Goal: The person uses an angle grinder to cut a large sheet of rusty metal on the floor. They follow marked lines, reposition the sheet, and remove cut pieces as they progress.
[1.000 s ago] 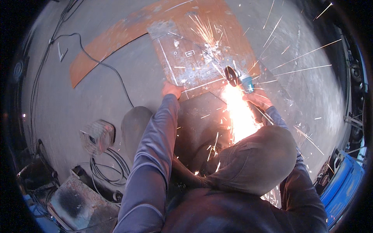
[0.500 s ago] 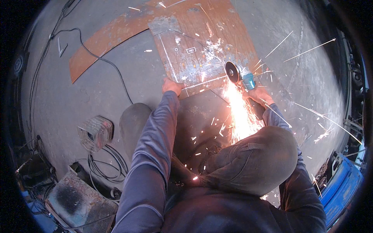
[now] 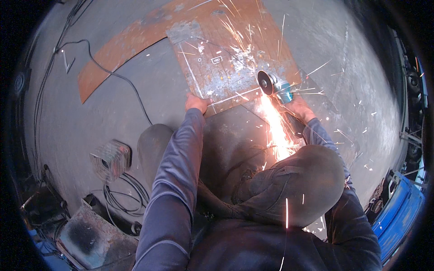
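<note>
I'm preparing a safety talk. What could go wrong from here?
Sparks stream toward the clothed right knee, which might get burned. Only the right hand holds the grinder; kickback could be hard to control. The bare left hand touches the near edge of the rusty plate and might be hurt if it jerks.

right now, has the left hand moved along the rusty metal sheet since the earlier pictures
No: against the white line on the rusty metal sheet, the left hand stays put at the near-left corner.
</note>
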Available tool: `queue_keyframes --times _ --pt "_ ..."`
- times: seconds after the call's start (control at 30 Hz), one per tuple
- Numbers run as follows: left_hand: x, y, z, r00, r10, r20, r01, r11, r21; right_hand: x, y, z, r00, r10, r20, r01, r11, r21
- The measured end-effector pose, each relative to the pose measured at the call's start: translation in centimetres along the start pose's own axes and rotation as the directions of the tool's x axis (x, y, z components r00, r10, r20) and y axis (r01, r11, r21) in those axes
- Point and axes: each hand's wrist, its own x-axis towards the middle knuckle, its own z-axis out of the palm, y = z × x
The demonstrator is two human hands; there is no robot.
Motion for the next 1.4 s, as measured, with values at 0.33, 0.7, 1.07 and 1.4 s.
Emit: queue_keyframes --times 0.33,0.7,1.07,1.4 --pt "0.1 -0.7 -0.9 0.998 0.041 0.039 -0.04 0.999 -0.015 -2.2 -2.1 -0.3 0.996 -0.08 0.044 0.074 0.991 0.116" --pt "-0.5 -0.3 -0.9 1.0 0.009 -0.009 -0.009 1.0 0.0 -3.4 -3.4 -0.4 1.0 0.007 -0.016 -0.008 0.998 -0.054" --pt "-0.7 -0.1 -0.8 1.0 -0.015 0.015 0.015 1.0 0.0 -2.9 -3.4 -0.5 1.0 -0.013 0.008 0.012 0.999 0.053" --pt "-0.6 0.0 -0.4 1.0 0.003 0.003 -0.003 1.0 0.025 -1.3 -2.1 -0.1 0.998 0.034 0.043 -0.037 0.996 0.085"
